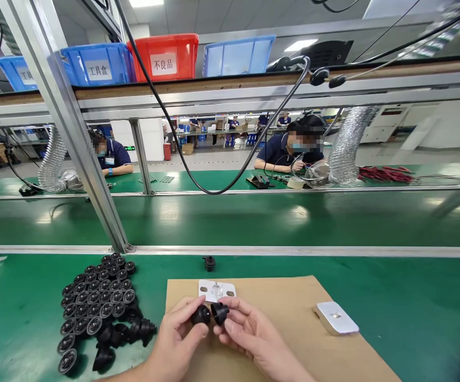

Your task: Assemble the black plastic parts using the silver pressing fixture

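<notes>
My left hand (pixel 182 334) pinches a round black part (pixel 201 314) between thumb and fingers. Close beside it, my right hand (pixel 249 331) holds a black cup-shaped part (pixel 219 313), its open end tilted toward the left one. Both hands are over a brown cardboard sheet (pixel 289 313). Just behind the fingers lies a white plate (pixel 226 289) with two oval holes and a clear round piece in its middle. Left of my hands, many round black parts (pixel 104 297) stand in rows, with several loose black pieces (pixel 114 334) heaped near them.
A white block (pixel 336 318) rests on the cardboard's right side. One small black part (pixel 209 263) stands behind the cardboard on the green table (pixel 413 297). A slanted metal post (pixel 94 185) rises at the left. Two people work across the bench; bins line the shelf above.
</notes>
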{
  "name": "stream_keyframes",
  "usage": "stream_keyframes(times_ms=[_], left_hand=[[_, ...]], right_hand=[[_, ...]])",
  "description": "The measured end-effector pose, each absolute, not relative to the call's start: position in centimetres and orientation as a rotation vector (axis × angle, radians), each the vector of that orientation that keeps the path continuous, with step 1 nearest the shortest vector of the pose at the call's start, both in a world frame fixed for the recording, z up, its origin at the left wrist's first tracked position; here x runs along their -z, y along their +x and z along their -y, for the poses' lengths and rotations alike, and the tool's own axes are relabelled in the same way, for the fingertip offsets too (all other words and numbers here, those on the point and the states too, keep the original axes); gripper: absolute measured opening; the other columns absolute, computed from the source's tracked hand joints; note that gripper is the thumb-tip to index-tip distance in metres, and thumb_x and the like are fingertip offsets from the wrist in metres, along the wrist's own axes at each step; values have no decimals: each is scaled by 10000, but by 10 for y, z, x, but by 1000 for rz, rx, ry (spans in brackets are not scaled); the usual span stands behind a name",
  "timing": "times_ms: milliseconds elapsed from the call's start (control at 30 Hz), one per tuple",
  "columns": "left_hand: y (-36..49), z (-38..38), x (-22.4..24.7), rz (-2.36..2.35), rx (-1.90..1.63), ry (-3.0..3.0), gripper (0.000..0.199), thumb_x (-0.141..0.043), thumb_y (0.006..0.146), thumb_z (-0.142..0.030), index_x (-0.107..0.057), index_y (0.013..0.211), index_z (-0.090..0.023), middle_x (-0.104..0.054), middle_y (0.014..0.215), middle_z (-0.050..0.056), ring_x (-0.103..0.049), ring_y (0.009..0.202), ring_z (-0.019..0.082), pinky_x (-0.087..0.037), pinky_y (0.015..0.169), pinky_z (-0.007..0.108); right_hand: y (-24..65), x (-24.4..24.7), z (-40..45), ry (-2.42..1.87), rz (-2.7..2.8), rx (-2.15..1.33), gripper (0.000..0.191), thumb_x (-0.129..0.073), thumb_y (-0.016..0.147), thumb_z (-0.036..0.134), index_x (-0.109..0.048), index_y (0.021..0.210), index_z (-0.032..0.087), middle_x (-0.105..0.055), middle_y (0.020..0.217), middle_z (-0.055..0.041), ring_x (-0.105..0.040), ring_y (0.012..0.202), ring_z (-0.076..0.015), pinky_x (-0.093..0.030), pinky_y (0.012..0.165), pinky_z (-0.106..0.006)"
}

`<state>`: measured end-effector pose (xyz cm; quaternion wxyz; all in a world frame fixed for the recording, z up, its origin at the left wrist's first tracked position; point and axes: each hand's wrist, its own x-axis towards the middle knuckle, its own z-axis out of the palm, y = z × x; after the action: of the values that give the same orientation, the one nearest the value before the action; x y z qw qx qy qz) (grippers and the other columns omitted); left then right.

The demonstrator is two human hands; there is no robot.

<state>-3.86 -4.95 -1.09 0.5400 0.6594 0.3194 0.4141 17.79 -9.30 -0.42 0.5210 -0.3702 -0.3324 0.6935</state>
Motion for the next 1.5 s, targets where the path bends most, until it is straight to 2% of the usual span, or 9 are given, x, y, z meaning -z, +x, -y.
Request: stream_keyframes(times_ms=[167, 400, 633, 767, 967, 1167, 1300, 1400, 1500], left_hand=[[-37, 52, 7, -708, -955, 1557, 404, -743, 995, -417, -753, 1372, -273, -710, 1303, 118, -655, 1255, 291, -545, 1117, 376], [-36, 54, 5, -674, -977, 1600, 370, -767, 984, -380, -764, 1346, -302, -725, 1259, 97, -676, 1211, 267, -547, 1101, 358], [-35, 52, 9, -745, -1000, 1645, 362, -829, 939, -353, -784, 1296, -312, -771, 1281, 74, -709, 1214, 263, -558, 1101, 343], [-36, 51, 7, -758, -997, 1666, 312, -847, 922, -338, -804, 1227, -289, -799, 1225, 64, -735, 1156, 251, -573, 1066, 328], [-37, 52, 5, -766, -1017, 1735, 320, -881, 897, -353, -816, 1206, -300, -822, 1183, 47, -756, 1108, 234, -584, 1019, 305], [-36, 52, 5, -661, -1078, 1765, 358, -889, 891, -443, -813, 1212, -303, -835, 1147, 50, -772, 1072, 228, -599, 985, 305], [-37, 53, 8, -642, -1084, 1806, 373, -876, 904, -448, -800, 1239, -303, -837, 1130, 53, -775, 1046, 225, -605, 964, 312], [-37, 55, 10, -651, -1087, 1848, 357, -897, 885, -416, -810, 1210, -296, -844, 1092, 54, -780, 1010, 225, -614, 940, 312], [-38, 56, 10, -646, -1073, 1873, 377, -920, 857, -404, -818, 1201, -289, -848, 1055, 52, -783, 969, 220, -624, 911, 298]], right_hand=[[177, 13, 95, -964, 1148, -1430, 461, -789, 971, 577, -658, 1252, 236, -710, 1218, -110, -701, 1085, -251, -582, 983, -405], [176, 13, 100, -1089, 1357, -1194, 370, -704, 1027, 540, -683, 1237, 236, -736, 1201, -112, -724, 1068, -277, -593, 970, -405], [184, 11, 96, -1090, 1659, -852, 180, -660, 1036, 313, -701, 1207, 279, -739, 1155, -56, -712, 983, -233, -603, 900, -341], [189, 5, 92, -1009, 1812, -618, 256, -621, 1023, 177, -654, 1249, 291, -732, 1150, -42, -708, 985, -214, -613, 876, -312], [193, 0, 88, -825, 2062, -222, 303, -515, 1059, 54, -586, 1294, 232, -730, 1292, -117, -703, 1121, -236, -600, 963, -362], [196, -8, 93, -880, 2124, -127, 149, -546, 1098, 219, -584, 1241, 218, -748, 980, -85, -679, 809, -251, -576, 717, -368], [196, -13, 97, -910, 2166, -226, 239, -513, 1092, 219, -583, 1321, 223, -754, 1092, -95, -707, 921, -256, -586, 810, -371], [195, -11, 98, -1029, 2162, -277, 170, -497, 1100, 294, -652, 1105, 223, -754, 949, -61, -710, 827, -246, -573, 758, -359], [199, -10, 98, -1138, 2139, -336, 336, -409, 1133, 374, -657, 959, 229, -727, 826, -40, -700, 731, -233, -558, 688, -341]])
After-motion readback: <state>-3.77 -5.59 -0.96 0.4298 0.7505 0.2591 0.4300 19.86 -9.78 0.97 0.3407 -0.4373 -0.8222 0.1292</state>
